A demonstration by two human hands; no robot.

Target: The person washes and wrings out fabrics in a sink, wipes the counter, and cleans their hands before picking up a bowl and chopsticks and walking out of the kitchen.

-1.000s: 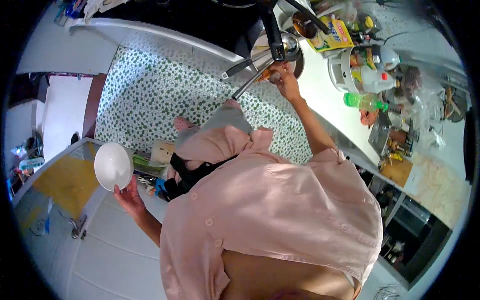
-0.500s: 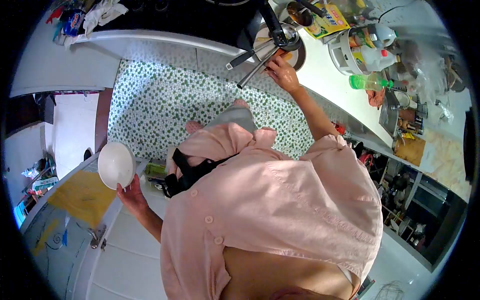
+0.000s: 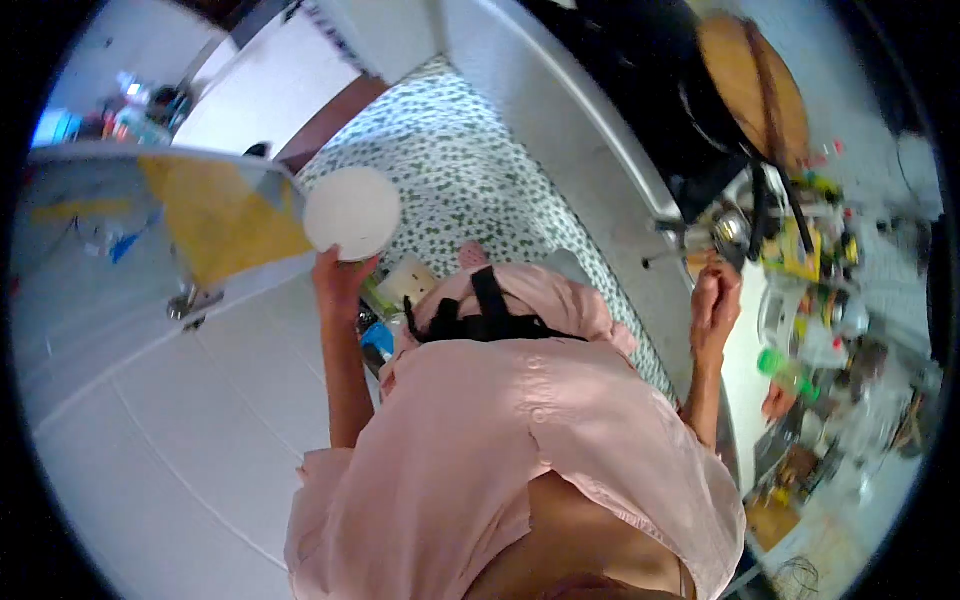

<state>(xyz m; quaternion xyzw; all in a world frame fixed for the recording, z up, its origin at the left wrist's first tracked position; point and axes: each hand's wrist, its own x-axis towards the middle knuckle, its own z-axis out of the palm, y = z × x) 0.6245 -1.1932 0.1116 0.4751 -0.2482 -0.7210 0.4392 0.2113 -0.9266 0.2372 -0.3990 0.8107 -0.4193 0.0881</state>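
Note:
My left hand (image 3: 342,285) grips the rim of a white bowl (image 3: 352,213), its thumb and fingers at the lower edge. The bowl is held up over the tiled floor, its round face towards me. At the counter on the right, my right hand (image 3: 716,300) has its fingers curled together; whether something small is in them is hidden. Just beyond those fingers is a shiny metal ladle (image 3: 732,230), with dark handles around it. Blur makes the things there hard to separate.
The black stovetop (image 3: 640,85) runs along the right, with a round brown board or lid (image 3: 752,90) behind it. A green bottle (image 3: 785,370) and yellow packet (image 3: 802,252) stand on the crowded counter. A yellow sheet (image 3: 220,220) covers part of the glossy surface on the left.
My view has swung round, so the stove and counter now lie along the right. My right hand's fingers, earlier extended at the pan's edge, now look curled. The bowl remains in my left hand.

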